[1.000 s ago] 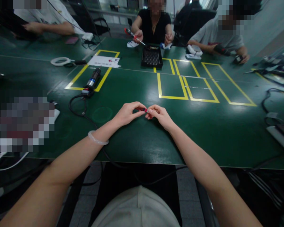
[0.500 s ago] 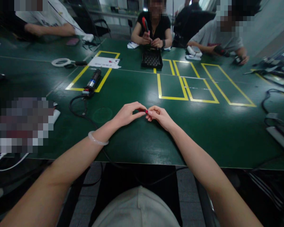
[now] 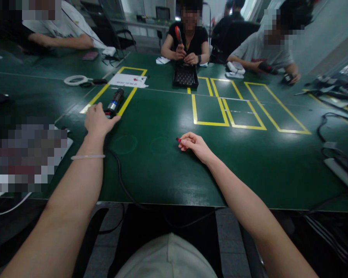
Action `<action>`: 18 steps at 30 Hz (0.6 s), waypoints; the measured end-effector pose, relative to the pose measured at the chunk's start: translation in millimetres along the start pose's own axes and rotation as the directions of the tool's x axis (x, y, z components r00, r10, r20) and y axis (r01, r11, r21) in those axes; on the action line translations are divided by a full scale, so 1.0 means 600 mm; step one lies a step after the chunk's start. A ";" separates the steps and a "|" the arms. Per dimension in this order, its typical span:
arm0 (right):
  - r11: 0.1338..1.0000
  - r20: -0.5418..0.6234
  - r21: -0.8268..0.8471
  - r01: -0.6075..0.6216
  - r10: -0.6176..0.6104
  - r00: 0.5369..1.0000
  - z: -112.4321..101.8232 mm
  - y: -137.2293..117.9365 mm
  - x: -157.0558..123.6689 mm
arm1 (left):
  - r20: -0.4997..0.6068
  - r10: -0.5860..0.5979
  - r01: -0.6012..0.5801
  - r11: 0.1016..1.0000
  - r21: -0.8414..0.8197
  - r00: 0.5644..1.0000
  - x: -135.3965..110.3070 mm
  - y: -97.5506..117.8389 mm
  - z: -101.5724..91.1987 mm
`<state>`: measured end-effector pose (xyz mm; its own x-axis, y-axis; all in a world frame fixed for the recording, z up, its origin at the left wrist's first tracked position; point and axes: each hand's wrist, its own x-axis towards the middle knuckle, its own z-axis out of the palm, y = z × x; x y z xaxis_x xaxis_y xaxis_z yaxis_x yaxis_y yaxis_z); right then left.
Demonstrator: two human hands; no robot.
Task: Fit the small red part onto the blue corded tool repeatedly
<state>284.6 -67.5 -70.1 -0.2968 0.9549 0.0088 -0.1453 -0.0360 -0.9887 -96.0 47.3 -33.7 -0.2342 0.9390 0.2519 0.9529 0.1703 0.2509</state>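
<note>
In the head view my right hand [image 3: 195,146] is closed in a pinch on a small red-and-black piece [image 3: 178,140], held just over the green table. The piece is too small to name. On the left, my left hand [image 3: 100,120] reaches out with thumb and fingers apart. It is at the near end of a black and silver cylindrical device [image 3: 115,101] that lies inside a yellow taped frame. That end, with a red part, shows between my thumb and fingers; whether they touch it I cannot tell.
A black cable [image 3: 118,170] runs toward the table's front edge. Farther back lie a white paper [image 3: 127,80], a white ring with a dark handle [image 3: 76,80] and a black tray [image 3: 185,77]. Co-workers sit across the table; one holds a red-and-black tool [image 3: 178,34].
My left hand has left the small red-and-black piece and moved left and forward to the cylindrical device, its fingers spreading. My right hand keeps the piece in nearly the same place.
</note>
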 end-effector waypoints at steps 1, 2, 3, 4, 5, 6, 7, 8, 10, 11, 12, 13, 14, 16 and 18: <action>1.000 0.003 -0.002 0.001 -0.001 1.000 0.000 0.000 0.000 | 0.057 -0.041 0.040 0.999 0.016 0.998 0.005 -0.010 -0.001; 1.000 0.005 -0.003 0.003 -0.003 1.000 0.000 -0.001 -0.001 | 0.109 -0.066 0.063 0.998 0.027 0.992 0.010 -0.018 0.000; 1.000 0.005 -0.002 0.006 -0.006 1.000 0.001 -0.001 -0.001 | 0.150 -0.077 0.073 0.997 0.034 0.986 0.016 -0.025 0.002; 1.000 0.004 -0.001 0.009 -0.009 1.000 0.001 -0.002 -0.001 | 0.177 -0.078 0.073 0.997 0.038 0.981 0.022 -0.031 0.005; 1.000 0.002 0.001 0.011 -0.011 1.000 0.001 -0.002 -0.001 | 0.188 -0.076 0.070 0.997 0.037 0.979 0.028 -0.036 0.009; 1.000 0.001 0.002 0.010 -0.010 1.000 0.001 -0.003 -0.002 | 0.192 -0.069 0.064 0.997 0.034 0.979 0.034 -0.040 0.013; 1.000 -0.001 0.002 0.008 -0.008 1.000 0.002 -0.004 -0.002 | 0.193 -0.065 0.060 0.998 0.031 0.979 0.039 -0.044 0.017; 1.000 -0.002 0.001 0.007 -0.007 1.000 0.002 -0.004 -0.002 | 0.196 -0.062 0.057 0.998 0.028 0.979 0.044 -0.047 0.020; 1.000 -0.004 -0.004 0.005 -0.005 1.000 0.001 -0.004 -0.002 | 0.196 -0.057 0.054 0.998 0.020 0.979 0.048 -0.049 0.023; 1.000 -0.003 -0.007 0.005 -0.005 1.000 0.001 -0.004 -0.002 | 0.194 -0.052 0.051 0.999 0.013 0.980 0.048 -0.048 0.024; 1.000 -0.004 -0.010 0.006 -0.006 1.000 0.001 -0.004 -0.001 | 0.191 -0.044 0.044 0.999 0.003 0.981 0.045 -0.044 0.024; 1.000 -0.003 -0.013 0.007 -0.007 1.000 0.000 -0.004 -0.001 | 0.183 -0.037 0.039 0.999 -0.007 0.982 0.041 -0.038 0.024; 1.000 -0.003 -0.017 0.008 -0.008 1.000 0.000 -0.003 -0.001 | 0.174 -0.029 0.033 0.999 -0.017 0.984 0.035 -0.030 0.023; 1.000 -0.010 -0.029 0.011 -0.011 1.000 0.001 -0.003 -0.001 | 0.157 -0.016 0.022 0.999 -0.032 0.987 0.019 -0.008 0.022; 0.999 -0.026 -0.042 0.018 -0.019 0.999 0.001 -0.004 -0.001 | 0.141 0.009 -0.003 0.999 -0.046 0.990 0.001 0.019 0.023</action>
<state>284.3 -68.2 -67.7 -0.2695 0.9627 0.0236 -0.1107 -0.0066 -0.9938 -82.5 53.7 -43.7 -0.1960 0.9733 0.1197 0.9435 0.1539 0.2933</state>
